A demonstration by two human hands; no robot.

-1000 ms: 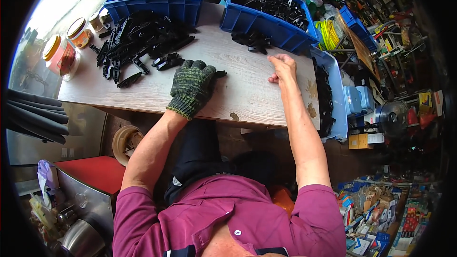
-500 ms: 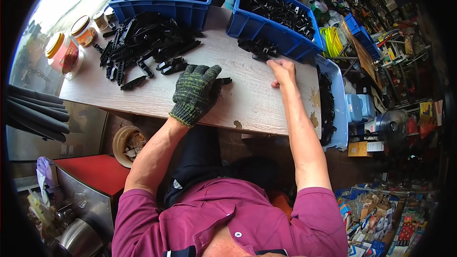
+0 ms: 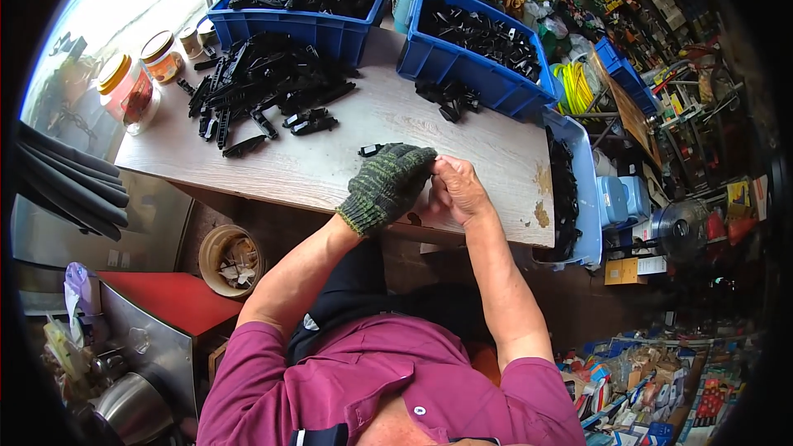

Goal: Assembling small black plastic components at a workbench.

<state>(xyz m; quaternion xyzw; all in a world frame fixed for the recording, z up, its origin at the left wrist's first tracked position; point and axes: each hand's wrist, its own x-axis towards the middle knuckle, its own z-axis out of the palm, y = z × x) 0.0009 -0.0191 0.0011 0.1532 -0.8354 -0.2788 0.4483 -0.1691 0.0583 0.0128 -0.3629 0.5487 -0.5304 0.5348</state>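
Pale tabletop (image 3: 496,169), head view: far side blocked by blue bins (image 3: 471,74), heap of black parts (image 3: 256,74) at left. Gloved left hand (image 3: 387,184): fingers curled closed around black part (image 3: 369,150), one end jutting out. Right hand (image 3: 458,190): fingers bent, touching glove; contents hidden, cannot tell.

Daylight enters at the upper left, where the ground outside (image 3: 111,4) burns out to white, and brightens the pale bench (image 3: 496,149); the floor (image 3: 413,263) beneath lies in shadow. Straight edges bow toward the black fisheye rim, and the far right looks dim and soft.
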